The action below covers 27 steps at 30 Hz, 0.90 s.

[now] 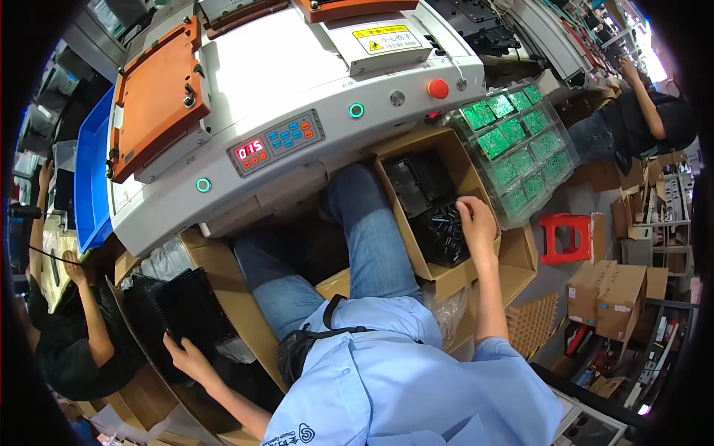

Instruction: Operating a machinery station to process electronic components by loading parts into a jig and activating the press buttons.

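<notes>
On the left, my left hand [190,359] is at the lower edge of some black ribbed plastic parts [192,303], its thumb and fingers closed on them. These lie tilted in an open cardboard box [212,262] beside my left leg. My right hand [478,227] reaches over a second cardboard box [468,165] beside my right leg. Its fingers are curled together above a heap of small black parts [446,232]; what they hold, if anything, is hidden. Larger black plastic pieces [415,182] fill the far end of that box.
Ahead stands a white machine [297,82] with orange fixtures [160,97], a lit keypad panel [277,143] and a red button [437,88]. Clear trays of green circuit boards [513,141] are right of it. A blue bin [93,178], red stool [565,223] and two people flank me.
</notes>
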Each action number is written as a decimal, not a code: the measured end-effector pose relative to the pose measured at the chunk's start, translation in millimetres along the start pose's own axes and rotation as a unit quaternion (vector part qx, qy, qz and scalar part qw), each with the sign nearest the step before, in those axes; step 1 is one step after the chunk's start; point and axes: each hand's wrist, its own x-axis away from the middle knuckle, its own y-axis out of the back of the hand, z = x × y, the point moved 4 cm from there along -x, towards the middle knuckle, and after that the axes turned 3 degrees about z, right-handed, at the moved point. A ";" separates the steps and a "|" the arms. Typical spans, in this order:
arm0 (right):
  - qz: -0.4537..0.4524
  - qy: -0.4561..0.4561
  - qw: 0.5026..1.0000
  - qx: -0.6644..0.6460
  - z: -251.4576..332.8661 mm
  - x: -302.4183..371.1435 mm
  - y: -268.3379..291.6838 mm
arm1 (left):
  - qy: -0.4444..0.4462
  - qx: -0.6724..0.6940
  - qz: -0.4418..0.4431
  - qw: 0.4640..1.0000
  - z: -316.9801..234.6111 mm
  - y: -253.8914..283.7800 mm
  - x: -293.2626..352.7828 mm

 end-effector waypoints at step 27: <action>-0.005 -0.092 0.992 -0.085 -7.4 16.5 9.7 | 0.178 0.618 0.561 0.522 -249.0 -98.3 92.9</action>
